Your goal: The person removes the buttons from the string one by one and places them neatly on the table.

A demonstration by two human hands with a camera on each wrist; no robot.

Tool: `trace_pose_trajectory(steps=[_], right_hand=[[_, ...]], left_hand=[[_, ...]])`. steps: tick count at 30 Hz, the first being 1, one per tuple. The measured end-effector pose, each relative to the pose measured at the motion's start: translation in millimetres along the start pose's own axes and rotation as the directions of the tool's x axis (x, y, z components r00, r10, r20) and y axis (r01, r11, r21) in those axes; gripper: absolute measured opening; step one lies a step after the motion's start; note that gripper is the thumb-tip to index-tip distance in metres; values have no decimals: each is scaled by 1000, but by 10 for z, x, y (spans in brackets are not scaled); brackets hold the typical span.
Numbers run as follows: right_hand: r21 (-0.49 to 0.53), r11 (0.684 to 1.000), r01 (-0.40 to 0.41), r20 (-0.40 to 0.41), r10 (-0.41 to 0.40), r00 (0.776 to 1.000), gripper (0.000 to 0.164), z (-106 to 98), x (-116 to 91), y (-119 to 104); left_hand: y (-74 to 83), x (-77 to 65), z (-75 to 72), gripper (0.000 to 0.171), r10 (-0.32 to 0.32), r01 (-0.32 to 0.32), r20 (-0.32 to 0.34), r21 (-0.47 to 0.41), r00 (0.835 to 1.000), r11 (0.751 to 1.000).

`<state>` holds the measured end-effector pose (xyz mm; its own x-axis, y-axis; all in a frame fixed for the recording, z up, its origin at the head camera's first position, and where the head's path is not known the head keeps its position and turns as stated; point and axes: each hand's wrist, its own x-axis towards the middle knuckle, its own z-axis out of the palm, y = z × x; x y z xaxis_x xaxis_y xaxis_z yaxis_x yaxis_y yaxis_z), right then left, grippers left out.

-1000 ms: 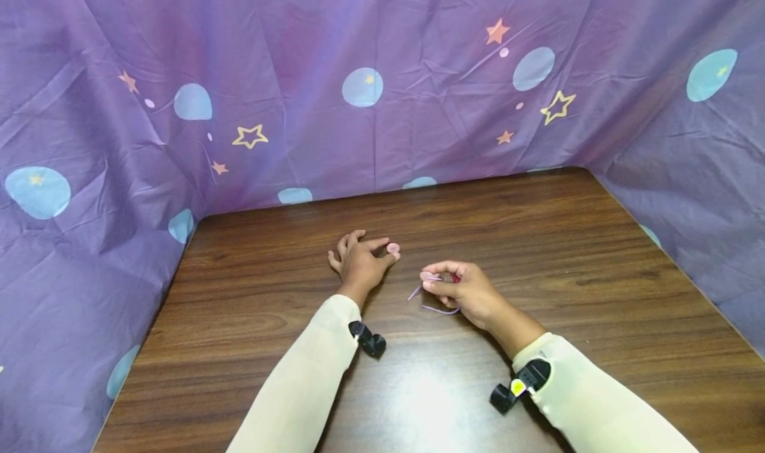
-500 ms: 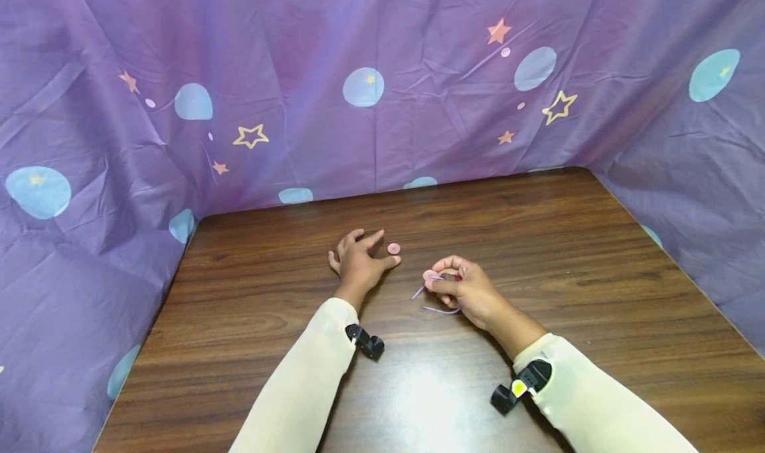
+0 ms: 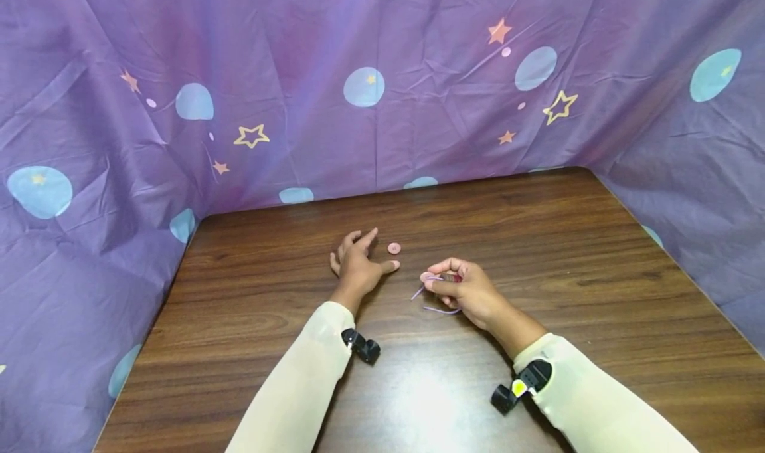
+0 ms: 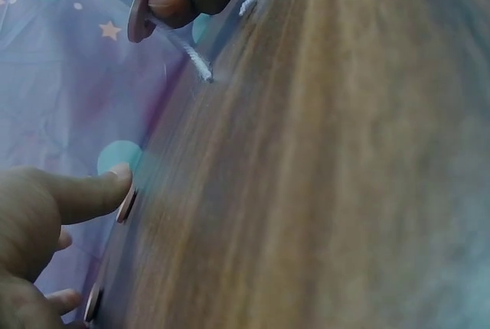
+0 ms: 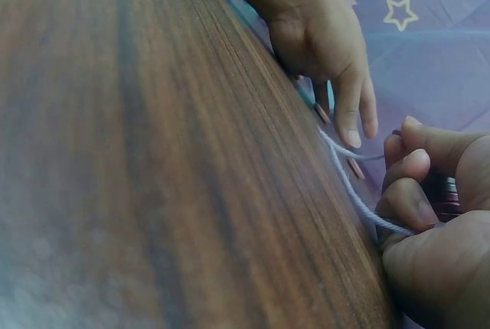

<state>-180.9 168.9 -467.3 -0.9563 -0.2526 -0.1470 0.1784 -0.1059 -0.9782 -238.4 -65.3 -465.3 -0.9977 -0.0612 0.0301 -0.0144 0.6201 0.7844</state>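
A pink button (image 3: pixel 394 248) lies flat on the table near my left hand (image 3: pixel 360 266). The left thumb and index finger are spread apart beside it, gripping nothing. A second button (image 4: pixel 93 303) shows under the left fingers in the left wrist view; in the head view the hand hides it. My right hand (image 3: pixel 472 295) pinches another pink button (image 4: pixel 140 19) between thumb and index finger. From that grip hangs a purple string (image 3: pixel 441 310), with one end beside the held button. A stack of dark reddish discs (image 5: pixel 450 197) sits in the curled right fingers, partly hidden.
Both hands work over a brown wood-grain table (image 3: pixel 269 373). A purple curtain (image 3: pixel 299 74) with stars and blue circles surrounds its back and sides. Black wrist cameras sit at the left cuff (image 3: pixel 361 347) and the right cuff (image 3: pixel 522 386).
The left index finger has lifted away from the button on the table, and the thumb and finger now stand wider. The left hand has drawn back slightly. The right hand is nearly still.
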Motion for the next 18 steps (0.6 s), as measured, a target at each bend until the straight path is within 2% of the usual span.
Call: trace_pose_trajectory(steps=[6, 9, 11, 14, 18], right_hand=[[-19, 999, 32, 6, -32, 999, 16, 10, 0, 13], [-35, 998, 52, 11, -52, 999, 26, 12, -1, 20], [-46, 997, 64, 14, -63, 998, 34, 15, 0, 19], [-61, 995, 76, 24, -75, 997, 41, 20, 1, 18], [-65, 995, 71, 16, -70, 997, 44, 26, 3, 11]], left_hand=[[-9, -52, 19, 90, 18, -19, -34, -24, 999, 1000], [7, -88, 31, 88, 40, -43, -61, -39, 997, 998], [31, -122, 36, 80, 73, -78, -101, -49, 992, 996], [90, -191, 28, 59, 146, -162, -171, -83, 974, 983], [170, -283, 18, 33, 273, -303, -239, -98, 932, 948]])
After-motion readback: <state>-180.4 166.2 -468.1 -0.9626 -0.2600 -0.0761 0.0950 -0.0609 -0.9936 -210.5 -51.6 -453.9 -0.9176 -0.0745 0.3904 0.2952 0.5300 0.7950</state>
